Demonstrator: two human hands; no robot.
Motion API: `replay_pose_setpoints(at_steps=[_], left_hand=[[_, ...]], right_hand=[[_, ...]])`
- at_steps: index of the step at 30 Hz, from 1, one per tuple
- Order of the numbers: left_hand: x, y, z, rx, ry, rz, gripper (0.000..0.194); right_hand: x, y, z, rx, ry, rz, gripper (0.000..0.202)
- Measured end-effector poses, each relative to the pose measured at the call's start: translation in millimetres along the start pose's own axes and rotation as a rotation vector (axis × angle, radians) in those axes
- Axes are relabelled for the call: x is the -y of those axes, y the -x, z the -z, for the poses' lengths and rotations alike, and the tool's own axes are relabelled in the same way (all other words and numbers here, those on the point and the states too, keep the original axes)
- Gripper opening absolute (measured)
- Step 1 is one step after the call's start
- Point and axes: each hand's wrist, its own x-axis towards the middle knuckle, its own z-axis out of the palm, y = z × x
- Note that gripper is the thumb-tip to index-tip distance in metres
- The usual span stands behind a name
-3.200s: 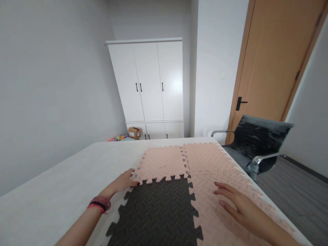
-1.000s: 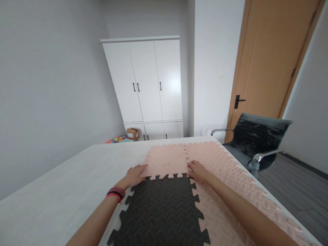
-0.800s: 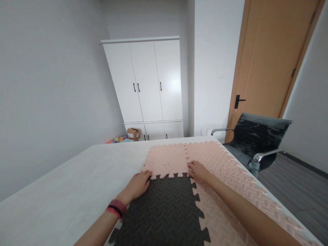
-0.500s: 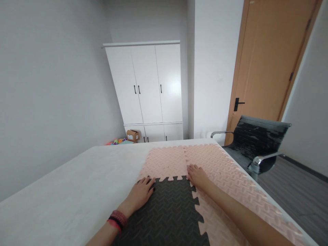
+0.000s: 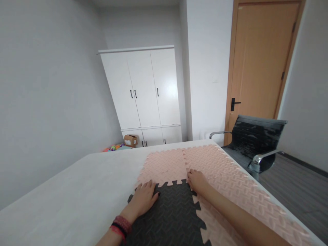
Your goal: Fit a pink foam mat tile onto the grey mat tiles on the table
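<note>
My left hand (image 5: 144, 200) lay flat, fingers spread, on the dark foam tile (image 5: 169, 218) near the tabletop's (image 5: 77, 198) right edge, my right hand (image 5: 198, 181) pressing open at its seam with the pink tiles (image 5: 217, 171), where uneven pressure could pop the teeth.

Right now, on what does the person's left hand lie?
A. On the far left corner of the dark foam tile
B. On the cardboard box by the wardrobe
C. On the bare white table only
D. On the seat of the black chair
A: the left hand lies flat on the far left corner of the dark foam tile, just before the pink foam tile.
</note>
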Motion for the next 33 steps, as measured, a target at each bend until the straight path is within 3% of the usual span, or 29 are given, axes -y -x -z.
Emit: replay_pose_setpoints(at_steps=[6, 12, 21, 24, 29, 33], left_hand=[[-41.0, -10.7, -7.6, -0.012, 0.071, -0.171, 0.055], [-38.3, -21.7, -12.8, -0.055, 0.098, -0.193, 0.045], [-57.4, -29.8, 7.2, -0.116, 0.036, -0.219, 0.034], [-70.8, -48.1, 3.9, -0.148, 0.033, -0.21, 0.03], [-94.1, -92.8, -7.8, -0.149, 0.074, -0.304, 0.044], [-100.9, -114.4, -15.8, -0.158, 0.069, -0.332, 0.033]], right_hand=[[-16.0, 7.8, 4.4, -0.019, -0.095, 0.057, 0.023], [-21.9, 13.6, 5.9, 0.024, -0.134, 0.108, 0.021], [-15.8, 10.5, 13.0, 0.072, -0.149, 0.054, 0.026], [-20.1, 8.5, 13.4, 0.092, -0.19, 0.051, 0.028], [-39.8, 11.0, 12.7, 0.141, -0.372, 0.122, 0.047], [-56.4, 12.3, 3.5, 0.194, -0.557, 0.161, 0.062]])
